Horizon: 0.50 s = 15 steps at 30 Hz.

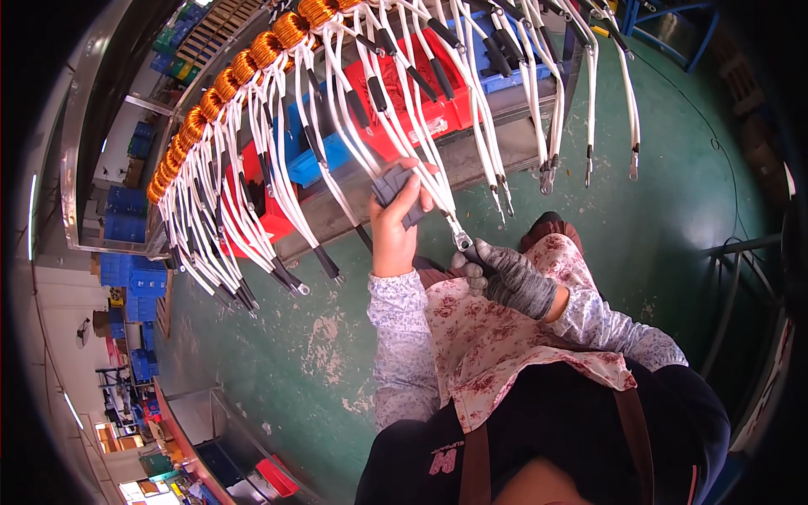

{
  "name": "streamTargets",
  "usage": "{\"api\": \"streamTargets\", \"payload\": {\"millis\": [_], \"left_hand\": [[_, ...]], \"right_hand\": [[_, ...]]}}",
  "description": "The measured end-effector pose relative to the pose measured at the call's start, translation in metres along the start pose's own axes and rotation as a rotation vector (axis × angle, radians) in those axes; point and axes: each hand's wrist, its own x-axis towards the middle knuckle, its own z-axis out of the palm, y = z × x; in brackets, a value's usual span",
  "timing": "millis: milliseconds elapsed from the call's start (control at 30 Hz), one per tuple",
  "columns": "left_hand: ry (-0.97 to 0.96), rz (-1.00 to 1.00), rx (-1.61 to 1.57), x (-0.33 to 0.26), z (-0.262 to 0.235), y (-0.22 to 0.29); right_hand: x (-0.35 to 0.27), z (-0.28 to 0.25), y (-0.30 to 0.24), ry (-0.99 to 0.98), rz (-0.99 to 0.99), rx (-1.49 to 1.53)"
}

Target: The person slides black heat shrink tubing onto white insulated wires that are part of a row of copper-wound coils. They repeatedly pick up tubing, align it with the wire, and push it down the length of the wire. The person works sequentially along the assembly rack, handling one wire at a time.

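My bare left hand (396,223) is closed round a grey plastic block (392,187) with a stepped shape, right against a bundle of white cables (429,172). The bundle ends in a metal ring terminal (461,241) just below that hand. My right hand (515,279), in a grey knit glove, grips a short dark cylindrical piece (478,256) whose tip is at the terminal; most of it is hidden by the fingers. Above, copper-wound ring coils (266,49) hang in a row, their white leads carrying black sleeves and metal lugs.
Behind the leads, red bins (425,101) and a blue bin (313,151) stand on a metal bench (513,143). More leads (244,244) hang at the left. A workbench (189,446) is at lower left, and a blue frame (673,34) stands at upper right.
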Motion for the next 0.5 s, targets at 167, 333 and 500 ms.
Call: {"api": "streamTargets", "payload": {"millis": [167,333,500], "left_hand": [[0.0,-0.024,-0.077,0.002,0.008,-0.001],[-0.036,0.003,-0.001,0.004,0.017,-0.004],[-0.062,-0.013,0.049,0.004,0.024,-0.002]], "right_hand": [[-0.002,0.016,-0.01,-0.034,0.066,0.195],[0.019,0.018,-0.03,0.069,-0.058,0.18],[0.012,0.027,-0.026,0.433,-0.66,-1.145]]}}
